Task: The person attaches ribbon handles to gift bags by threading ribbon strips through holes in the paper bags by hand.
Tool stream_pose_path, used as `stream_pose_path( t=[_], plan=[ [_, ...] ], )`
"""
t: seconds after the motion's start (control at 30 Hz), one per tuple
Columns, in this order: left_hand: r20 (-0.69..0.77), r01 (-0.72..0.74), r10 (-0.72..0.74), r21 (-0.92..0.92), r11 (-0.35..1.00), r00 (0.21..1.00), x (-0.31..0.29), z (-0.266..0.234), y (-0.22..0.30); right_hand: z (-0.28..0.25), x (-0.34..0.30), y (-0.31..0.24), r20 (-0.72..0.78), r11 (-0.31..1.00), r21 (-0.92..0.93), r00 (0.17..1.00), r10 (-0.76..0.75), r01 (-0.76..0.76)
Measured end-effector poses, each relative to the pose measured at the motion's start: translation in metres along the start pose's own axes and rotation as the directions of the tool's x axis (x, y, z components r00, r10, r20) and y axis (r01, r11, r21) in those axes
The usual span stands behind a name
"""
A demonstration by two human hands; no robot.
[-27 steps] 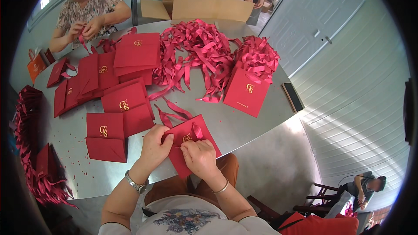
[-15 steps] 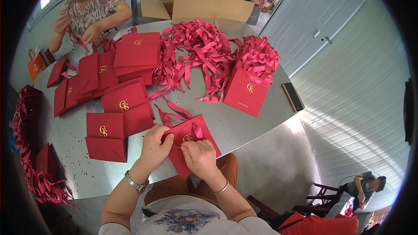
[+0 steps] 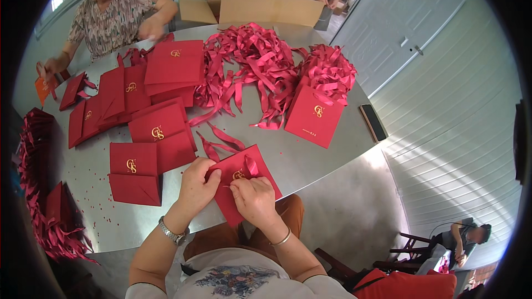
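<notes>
A red paper gift bag point(image 3: 235, 164) with a gold emblem lies flat and tilted at the table's near edge. My left hand point(image 3: 198, 186) grips its left edge, thumb on top. On the bag's front, the fingers of my right hand point(image 3: 256, 199) are pinched together around a thin pale sliver, too small to name. A short red ribbon loop point(image 3: 251, 165) sticks out of the bag just above my right hand. Loose red ribbon point(image 3: 223, 139) lies on the table beyond the bag's upper left edge.
Folded red bags point(image 3: 136, 160) cover the table's left. Ribbon heaps point(image 3: 257, 58) fill its far middle, near another bag point(image 3: 316, 113) and a phone point(image 3: 373, 123) at the right edge. Behind stands an open cardboard box point(image 3: 271, 9). A co-worker point(image 3: 113, 14) is at far left.
The co-worker's arms have spread apart, one hand reaching down to an orange bag at the left and the other moving right over the table. My hands and the bag stay nearly still.
</notes>
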State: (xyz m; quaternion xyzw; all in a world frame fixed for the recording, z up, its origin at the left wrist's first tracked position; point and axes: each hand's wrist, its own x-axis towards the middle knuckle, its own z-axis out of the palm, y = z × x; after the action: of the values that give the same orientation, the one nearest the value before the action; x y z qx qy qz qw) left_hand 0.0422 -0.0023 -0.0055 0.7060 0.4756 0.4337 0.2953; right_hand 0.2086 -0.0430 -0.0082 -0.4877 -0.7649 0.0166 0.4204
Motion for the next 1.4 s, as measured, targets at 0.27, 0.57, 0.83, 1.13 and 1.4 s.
stream_pose_path(
  t=[0.27, 0.57, 0.83, 1.13, 1.4],
  plan=[
    [0.003, -0.002, 0.002, 0.005, 1.0, 1.0, 0.0, 0.0, 0.0, 0.001, -0.001, 0.0, 0.009, 1.0, -0.014, 1.0, 0.005, -0.005],
    [-0.038, -0.023, 0.024, 0.015, 1.0, 0.999, 0.002, -0.004, 0.008, -0.003, 0.005, -0.005, -0.008, 1.0, -0.007, 1.0, 0.005, -0.005],
    [-0.122, -0.089, 0.096, 0.068, 0.994, 0.988, -0.009, 0.004, -0.007, 0.005, -0.01, 0.001, 0.021, 0.997, -0.068, 0.999, -0.031, 0.032],
    [-0.106, -0.061, 0.067, 0.059, 0.996, 0.992, -0.006, 0.001, -0.003, 0.004, -0.008, -0.005, -0.003, 0.998, -0.05, 1.0, 0.023, -0.024],
    [-0.067, -0.032, 0.037, 0.068, 0.997, 0.997, 0.005, 0.005, -0.007, 0.005, 0.004, 0.003, -0.018, 0.996, -0.082, 1.0, -0.026, 0.024]
  ],
)
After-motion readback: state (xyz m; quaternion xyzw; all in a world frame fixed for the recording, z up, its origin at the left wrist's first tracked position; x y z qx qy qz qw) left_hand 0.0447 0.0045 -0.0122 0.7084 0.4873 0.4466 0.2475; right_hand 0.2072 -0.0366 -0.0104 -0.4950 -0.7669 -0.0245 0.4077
